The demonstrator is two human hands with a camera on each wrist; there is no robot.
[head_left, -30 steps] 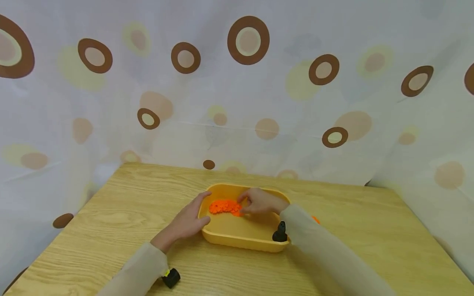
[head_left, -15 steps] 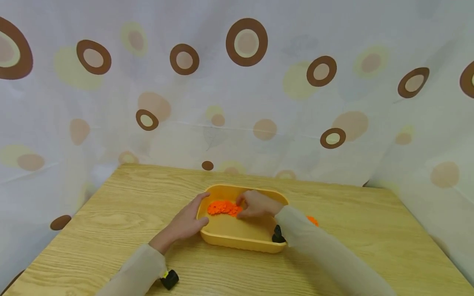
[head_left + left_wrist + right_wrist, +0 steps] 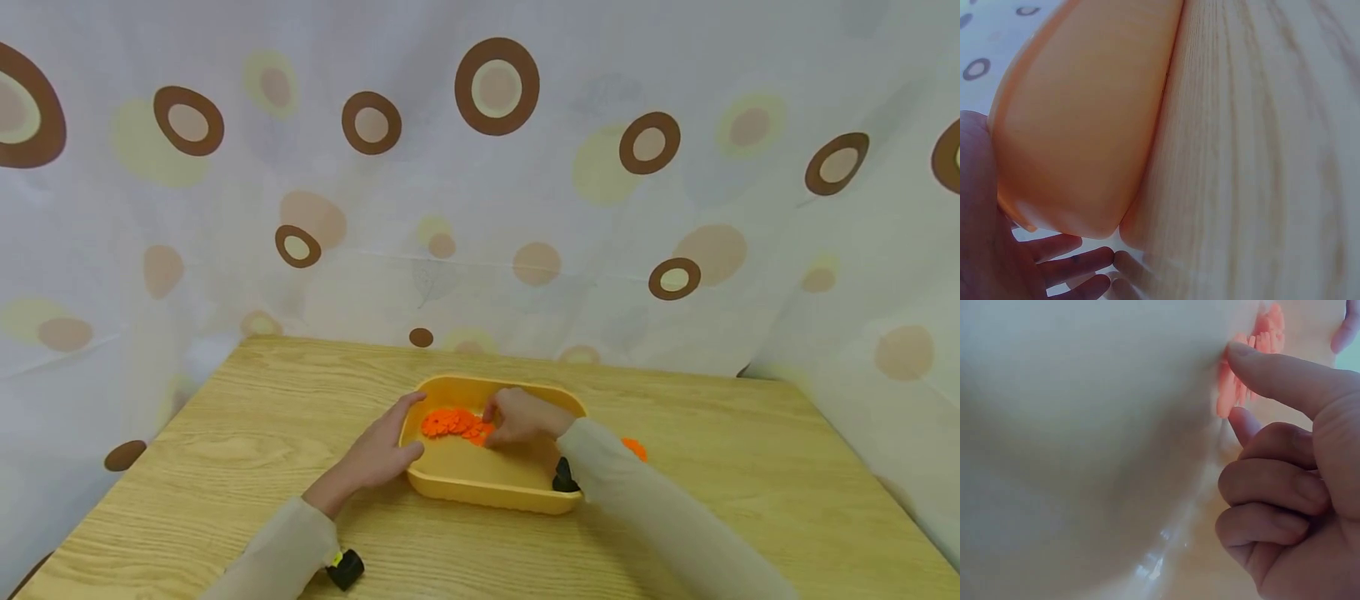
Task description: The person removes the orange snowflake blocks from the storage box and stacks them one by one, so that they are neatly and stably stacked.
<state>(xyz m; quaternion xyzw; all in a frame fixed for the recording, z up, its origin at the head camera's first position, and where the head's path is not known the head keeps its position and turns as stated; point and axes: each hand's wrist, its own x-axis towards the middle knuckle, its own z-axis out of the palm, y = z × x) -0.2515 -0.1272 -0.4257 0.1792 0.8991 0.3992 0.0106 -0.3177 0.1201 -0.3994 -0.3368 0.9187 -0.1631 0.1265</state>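
My left hand [image 3: 375, 447] holds the left end of a yellow-orange plastic tray [image 3: 487, 493], thumb and index finger reaching over its rim. In the left wrist view several fingers extend beside the tray's outer wall [image 3: 1079, 125]. Inside the tray, a row of thin orange flower-shaped discs [image 3: 446, 422] lies near the far left. At the right end of that row is my right hand [image 3: 522, 414]. Its thumb and index finger pinch an orange disc [image 3: 1227, 390] by the edges in the right wrist view; the other fingers are curled toward the palm.
Another orange piece [image 3: 634, 448] lies on the wooden table [image 3: 750, 467] right of the tray, partly behind the right sleeve [image 3: 637, 492]. Small black devices show at the left cuff [image 3: 346, 571] and beside the right cuff [image 3: 564, 477]. A patterned cloth [image 3: 487, 200] hangs behind the table.
The right hand has stayed at the right end of the disc row, shifting only slightly. The left hand keeps its place on the tray. The head view has moved a little.
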